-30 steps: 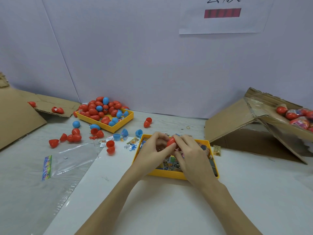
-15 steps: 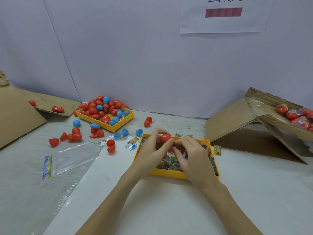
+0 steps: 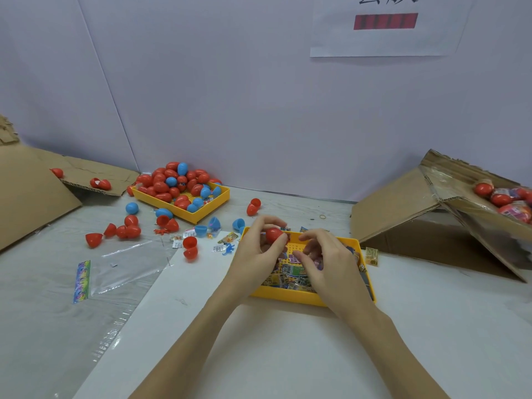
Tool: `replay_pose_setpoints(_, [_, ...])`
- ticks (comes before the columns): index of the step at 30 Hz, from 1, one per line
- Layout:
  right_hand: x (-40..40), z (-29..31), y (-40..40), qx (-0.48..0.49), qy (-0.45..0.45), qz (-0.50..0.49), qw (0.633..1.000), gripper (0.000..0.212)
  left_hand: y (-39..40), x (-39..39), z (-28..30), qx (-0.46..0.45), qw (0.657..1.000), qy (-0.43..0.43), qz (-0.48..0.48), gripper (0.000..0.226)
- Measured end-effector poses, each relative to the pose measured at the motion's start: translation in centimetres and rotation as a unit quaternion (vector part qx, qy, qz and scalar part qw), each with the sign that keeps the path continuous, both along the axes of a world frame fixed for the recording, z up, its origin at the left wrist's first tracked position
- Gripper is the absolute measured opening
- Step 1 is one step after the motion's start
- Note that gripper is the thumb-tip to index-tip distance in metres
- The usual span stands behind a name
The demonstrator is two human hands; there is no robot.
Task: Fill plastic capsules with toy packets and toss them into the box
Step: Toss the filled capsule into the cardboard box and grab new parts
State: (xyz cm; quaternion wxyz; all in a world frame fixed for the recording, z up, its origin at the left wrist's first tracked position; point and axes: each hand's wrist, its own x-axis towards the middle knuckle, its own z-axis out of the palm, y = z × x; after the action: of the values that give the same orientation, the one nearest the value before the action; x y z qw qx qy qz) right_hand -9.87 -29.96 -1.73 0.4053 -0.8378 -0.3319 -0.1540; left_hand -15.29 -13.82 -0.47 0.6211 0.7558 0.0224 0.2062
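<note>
1 red capsule (image 3: 273,234) sat pinched in the left hand (image 3: 260,251), above the far left corner of the near yellow tray (image 3: 288,296) of toy packets (image 3: 290,273). Its long axis ran roughly left to right. The right hand (image 3: 328,262) hovered just right of it, fingers loosely curled, gripping nothing visible. The cardboard box (image 3: 431,203) lay well to the right, so the right hand was nearer it. On the wall, a paper sign (image 3: 385,38) showed partly cropped characters, unreadable.
</note>
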Motion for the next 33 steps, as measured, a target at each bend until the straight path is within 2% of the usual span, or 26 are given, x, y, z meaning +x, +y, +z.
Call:
replay_pose_setpoints(4, [0.5,-0.15,0.22,-0.156,0.052,-0.081,0.983,0.022,0.44,0.3,-0.11,-0.067,0.997,0.024,0.03,0.015])
replay_pose_setpoints(8, [0.75,0.04,0.57,-0.19,0.092,-0.086,0.974,0.018,0.56,0.62,-0.32,-0.085,0.995,0.035,0.05,0.014])
replay_pose_setpoints(12, [0.83,-0.03,0.5,-0.158,0.119,-0.065,0.978,0.008,0.58,0.73,-0.51,-0.081,0.995,0.037,0.05,0.014])
replay_pose_setpoints(20, [0.06,-0.15,0.2,-0.07,0.074,-0.059,0.993,0.011,0.49,0.84,-0.24,-0.105,0.992,0.053,0.037,0.012])
replay_pose_setpoints(25, [-0.02,-0.25,0.01,-0.014,0.05,-0.064,0.997,0.013,0.32,0.75,0.18,-0.126,0.989,0.071,0.028,0.02])
replay_pose_setpoints(30, [-0.08,-0.31,-0.01,0.024,0.03,-0.081,0.996,0.016,0.37,0.61,-0.02,-0.052,0.996,0.078,0.012,0.02])
replay_pose_setpoints(33, [-0.04,-0.27,-0.04,0.045,0.034,-0.082,0.995,0.03,0.27,0.47,-0.04,-0.033,0.997,0.067,-0.013,0.014])
